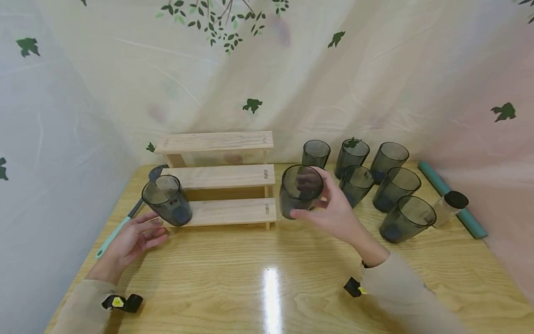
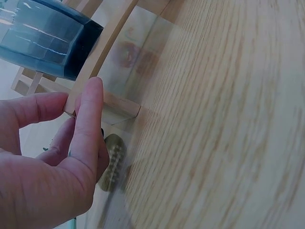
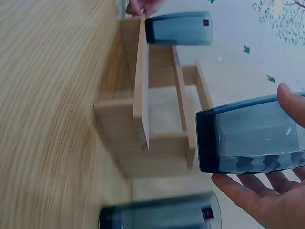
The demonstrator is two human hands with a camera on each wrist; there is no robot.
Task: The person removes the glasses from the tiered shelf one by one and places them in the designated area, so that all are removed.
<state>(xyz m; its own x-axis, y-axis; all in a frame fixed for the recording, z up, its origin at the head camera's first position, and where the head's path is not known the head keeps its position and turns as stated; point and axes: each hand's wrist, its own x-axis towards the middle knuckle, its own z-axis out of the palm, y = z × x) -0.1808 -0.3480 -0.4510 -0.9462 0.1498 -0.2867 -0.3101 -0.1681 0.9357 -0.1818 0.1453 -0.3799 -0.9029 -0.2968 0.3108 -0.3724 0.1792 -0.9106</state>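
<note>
A grey tinted drinking glass (image 1: 302, 190) is held upright above the table in my right hand (image 1: 333, 213), thumb on one side and fingers on the other. In the right wrist view this glass (image 3: 252, 136) is near the right end of a three-step wooden rack (image 1: 233, 211), apart from it. Another glass (image 1: 167, 202) stands on the rack's lowest step at the left end. Beside it my left hand (image 1: 135, 239) pinches that step's end between thumb and fingers, as the left wrist view shows with the rack's board (image 2: 95, 57).
Several more glasses stand at the right, among them a front one (image 1: 406, 220). A black-lidded jar (image 1: 450, 208) and a green roll (image 1: 452, 199) lie beyond them. A slotted utensil with a mint handle (image 1: 112, 239) lies left of the rack. Fabric hangs behind the table (image 1: 233, 278).
</note>
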